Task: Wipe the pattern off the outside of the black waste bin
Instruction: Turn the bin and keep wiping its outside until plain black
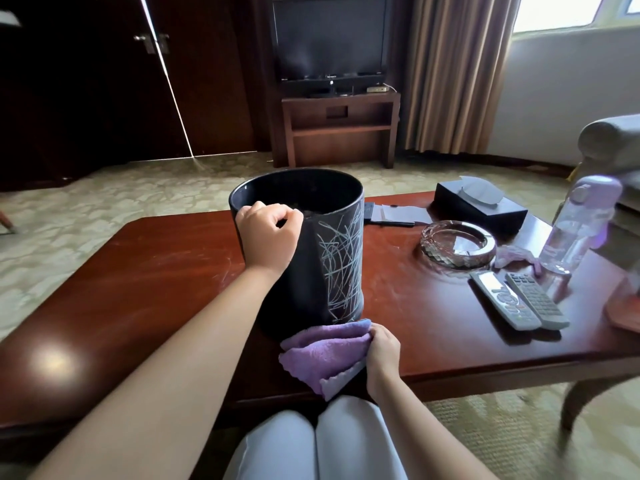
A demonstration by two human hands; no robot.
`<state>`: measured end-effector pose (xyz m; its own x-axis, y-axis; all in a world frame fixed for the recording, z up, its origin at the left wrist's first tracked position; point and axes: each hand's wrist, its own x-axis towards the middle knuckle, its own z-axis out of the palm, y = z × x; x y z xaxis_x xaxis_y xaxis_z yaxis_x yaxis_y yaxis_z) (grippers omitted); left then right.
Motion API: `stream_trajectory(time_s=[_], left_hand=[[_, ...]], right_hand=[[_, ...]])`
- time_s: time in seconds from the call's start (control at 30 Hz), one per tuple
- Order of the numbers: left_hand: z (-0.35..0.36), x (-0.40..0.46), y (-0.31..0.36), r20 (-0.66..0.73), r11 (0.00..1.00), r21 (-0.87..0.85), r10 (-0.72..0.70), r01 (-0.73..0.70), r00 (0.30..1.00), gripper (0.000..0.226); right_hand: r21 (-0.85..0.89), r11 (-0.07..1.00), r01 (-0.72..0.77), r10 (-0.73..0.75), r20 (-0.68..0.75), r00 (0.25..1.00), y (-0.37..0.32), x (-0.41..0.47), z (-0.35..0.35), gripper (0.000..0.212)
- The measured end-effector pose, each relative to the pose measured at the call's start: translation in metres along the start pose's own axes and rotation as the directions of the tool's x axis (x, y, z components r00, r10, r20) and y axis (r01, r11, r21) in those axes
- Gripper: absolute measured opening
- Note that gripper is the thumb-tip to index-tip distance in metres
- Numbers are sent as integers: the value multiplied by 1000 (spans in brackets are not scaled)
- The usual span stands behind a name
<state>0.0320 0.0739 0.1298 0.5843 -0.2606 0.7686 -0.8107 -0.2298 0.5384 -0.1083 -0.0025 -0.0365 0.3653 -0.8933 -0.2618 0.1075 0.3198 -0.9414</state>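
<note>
The black waste bin [311, 265] stands upright on the reddish wooden table [156, 271], near its front edge. Pale scribbled lines, the pattern [337, 268], cover the bin's right-facing outer side. My left hand [268, 233] grips the near rim of the bin, fingers curled over the edge. My right hand [381, 348] holds a folded purple cloth [322, 351] on the table just in front of the bin's base. The cloth touches or nearly touches the bottom of the bin.
Right of the bin lie a glass ashtray [457, 244], two remote controls [519, 299], a clear bottle with purple lid [578, 230], a black tissue box [481, 207] and a pen on paper [394, 221]. My knees [318, 441] sit at the table's front edge.
</note>
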Motion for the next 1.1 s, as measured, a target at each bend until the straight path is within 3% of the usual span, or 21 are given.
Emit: stream_trajectory(time_s=[0.33, 0.53, 0.63, 0.77, 0.87, 1.0, 1.1], left_hand=[[2, 3, 1, 8, 987, 104, 124, -124, 992, 40], [7, 2, -4, -47, 966, 171, 204, -193, 978, 41], [7, 1, -5, -50, 969, 158, 198, -188, 979, 40], [9, 1, -6, -76, 971, 138, 209, -197, 975, 40], [11, 0, -7, -96, 967, 147, 224, -209, 970, 40], [12, 1, -9, -91, 966, 141, 229, -215, 969, 39], [12, 1, -9, -96, 966, 141, 233, -219, 968, 39]], right_hand=[[-94, 995, 28, -33, -42, 999, 12, -10, 7, 28], [-183, 983, 26, -59, -180, 982, 10, -8, 15, 15], [-375, 925, 59, -135, -178, 975, 11, -7, 21, 18], [-585, 785, 206, -271, -25, 962, 17, -12, 27, 22], [-623, 753, 212, -273, -2, 962, 16, -10, 27, 20], [-617, 772, 150, -256, -86, 963, 3, 7, 28, 21], [-708, 687, 165, -271, -39, 962, -7, 15, 27, 20]])
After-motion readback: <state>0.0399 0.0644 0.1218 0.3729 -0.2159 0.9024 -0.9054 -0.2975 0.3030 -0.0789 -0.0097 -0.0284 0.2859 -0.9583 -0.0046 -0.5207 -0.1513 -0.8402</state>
